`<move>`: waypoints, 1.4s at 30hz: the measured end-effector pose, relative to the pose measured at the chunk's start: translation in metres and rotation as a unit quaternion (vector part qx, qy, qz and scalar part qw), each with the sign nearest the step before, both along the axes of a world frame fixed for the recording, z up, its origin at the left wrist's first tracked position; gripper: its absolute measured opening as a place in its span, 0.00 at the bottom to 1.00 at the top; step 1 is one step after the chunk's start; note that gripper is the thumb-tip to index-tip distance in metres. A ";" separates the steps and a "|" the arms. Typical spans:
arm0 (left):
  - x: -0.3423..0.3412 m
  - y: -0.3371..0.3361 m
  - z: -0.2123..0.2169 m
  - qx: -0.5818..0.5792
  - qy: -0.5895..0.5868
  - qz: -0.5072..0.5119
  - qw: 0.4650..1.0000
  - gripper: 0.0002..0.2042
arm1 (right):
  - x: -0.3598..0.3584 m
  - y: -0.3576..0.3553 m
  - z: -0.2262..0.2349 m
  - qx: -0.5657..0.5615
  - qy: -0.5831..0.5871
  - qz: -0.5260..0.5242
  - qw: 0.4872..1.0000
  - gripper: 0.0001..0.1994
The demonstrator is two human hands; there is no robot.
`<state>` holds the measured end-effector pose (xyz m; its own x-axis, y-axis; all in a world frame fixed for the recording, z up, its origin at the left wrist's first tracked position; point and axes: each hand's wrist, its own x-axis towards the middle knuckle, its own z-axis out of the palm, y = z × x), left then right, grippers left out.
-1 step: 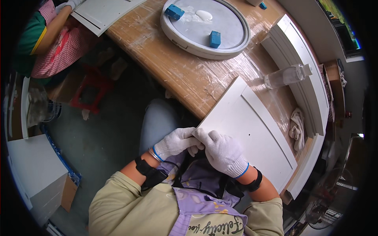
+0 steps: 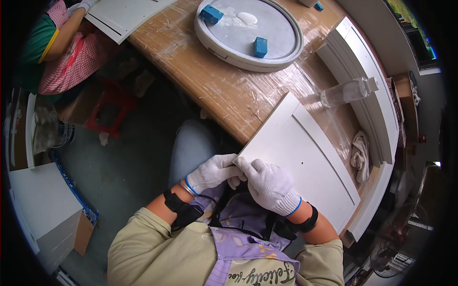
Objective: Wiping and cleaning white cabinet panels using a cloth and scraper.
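Note:
A white panel (image 2: 279,140) with a raised border strip and a small dark hole lies slanted, partly on the table and partly over my lap. At its near left corner my two hands meet, both in white knitted gloves with blue cuffs. My left hand (image 2: 212,172) is closed around that corner, thumb on top and fingers bent below. My right hand (image 2: 273,186) is curled closed beside it, its fingertips pressed at the same corner. Whether a small thing sits inside the right fingers is hidden.
On the film-covered table (image 2: 229,102) stand a round grey lid (image 2: 229,35) with two blue blocks and white paste, a clear bottle (image 2: 346,93) lying tilted, and a crumpled cloth (image 2: 360,155). White mouldings (image 2: 365,52) line the right. At upper left a co-worker's gloved hand (image 2: 86,5) touches another panel.

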<state>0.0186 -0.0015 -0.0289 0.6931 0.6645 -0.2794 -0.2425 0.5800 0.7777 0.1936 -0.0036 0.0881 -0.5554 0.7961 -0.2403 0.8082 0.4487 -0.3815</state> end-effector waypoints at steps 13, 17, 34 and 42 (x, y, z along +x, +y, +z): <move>0.000 -0.001 -0.002 -0.004 0.013 0.001 1.000 0.07 | -0.002 0.004 0.004 -0.009 -0.033 -0.012 0.999 0.21; 0.000 0.000 0.004 -0.008 0.004 0.000 1.000 0.07 | 0.001 0.006 0.004 0.021 -0.007 -0.008 1.000 0.18; -0.002 0.001 -0.001 -0.045 -0.049 -0.006 0.998 0.15 | 0.059 0.038 -0.009 0.095 -0.045 -0.072 0.992 0.23; -0.003 0.001 -0.008 -0.044 -0.065 0.000 0.997 0.18 | 0.067 0.046 -0.012 0.116 -0.046 -0.072 0.990 0.24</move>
